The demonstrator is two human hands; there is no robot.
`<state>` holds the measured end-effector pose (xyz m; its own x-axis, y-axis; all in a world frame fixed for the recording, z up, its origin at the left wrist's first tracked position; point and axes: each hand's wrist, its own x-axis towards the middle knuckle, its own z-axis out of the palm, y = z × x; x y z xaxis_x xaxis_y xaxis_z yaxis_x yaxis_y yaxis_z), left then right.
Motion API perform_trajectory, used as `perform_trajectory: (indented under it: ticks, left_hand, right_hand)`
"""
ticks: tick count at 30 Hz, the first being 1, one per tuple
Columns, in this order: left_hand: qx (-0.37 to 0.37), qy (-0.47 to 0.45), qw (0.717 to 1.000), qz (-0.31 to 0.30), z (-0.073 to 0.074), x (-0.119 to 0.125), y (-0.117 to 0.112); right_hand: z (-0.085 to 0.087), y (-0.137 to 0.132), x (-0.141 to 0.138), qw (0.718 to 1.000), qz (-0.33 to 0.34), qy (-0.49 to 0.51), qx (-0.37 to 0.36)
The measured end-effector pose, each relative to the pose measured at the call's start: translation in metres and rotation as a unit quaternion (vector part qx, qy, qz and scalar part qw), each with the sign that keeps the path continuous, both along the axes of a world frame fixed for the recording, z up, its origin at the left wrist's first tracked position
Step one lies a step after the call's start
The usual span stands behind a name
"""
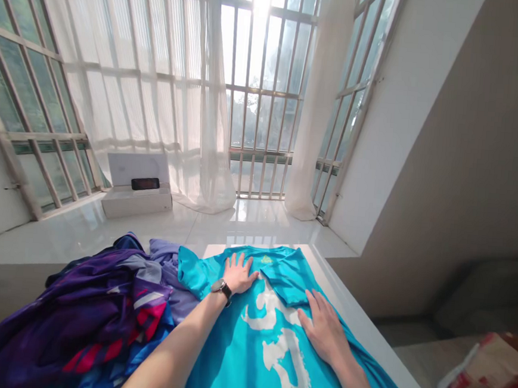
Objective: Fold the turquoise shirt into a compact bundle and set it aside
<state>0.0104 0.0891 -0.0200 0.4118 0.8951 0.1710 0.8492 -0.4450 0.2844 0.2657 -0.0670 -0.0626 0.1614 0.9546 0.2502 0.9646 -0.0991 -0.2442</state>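
Blue tee [229,350] lies flat on the white table [336,291], collar nr far edge, body running along R edge. Prob. light, soft, slightly slippery, not fragile; best hold = shoulder seams or sleeve ends, w/ a flat palm pinning the rest. L hand [237,275]: fingers spread open nr collar, no grip. R hand [322,327]: fingers extended by the sleeve lying across the chest, no pinch visible. Clothes pile [65,322] crowds table's L side, in the way there. Box [137,204] w/ phone [145,183] beyond far edge; paper bag [482,379] off R edge.
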Motion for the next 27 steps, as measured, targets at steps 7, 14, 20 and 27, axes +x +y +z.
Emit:
perform_trajectory:
  ticks: [7, 14, 20, 27]
  left_hand:
    - [0.008, 0.009, 1.0, 0.002, 0.017, 0.056, 0.03]
    - [-0.022, 0.054, 0.996, -0.072, 0.027, 0.134, 0.054]
    - [-0.033, 0.047, 0.991, -0.118, 0.019, 0.152, 0.064]
    - [-0.04, -0.003, 0.991, -0.128, 0.009, 0.158, 0.077]
  right_hand:
    - [-0.005, 0.0, 0.003, 0.997, -0.007, 0.022, 0.077]
    - [0.007, -0.003, 0.009, 0.991, -0.06, 0.026, 0.12]
    - [0.017, -0.059, 0.045, 0.989, -0.124, 0.049, 0.072]
    - [-0.043, -0.18, 0.073, 0.881, -0.28, 0.296, 0.239]
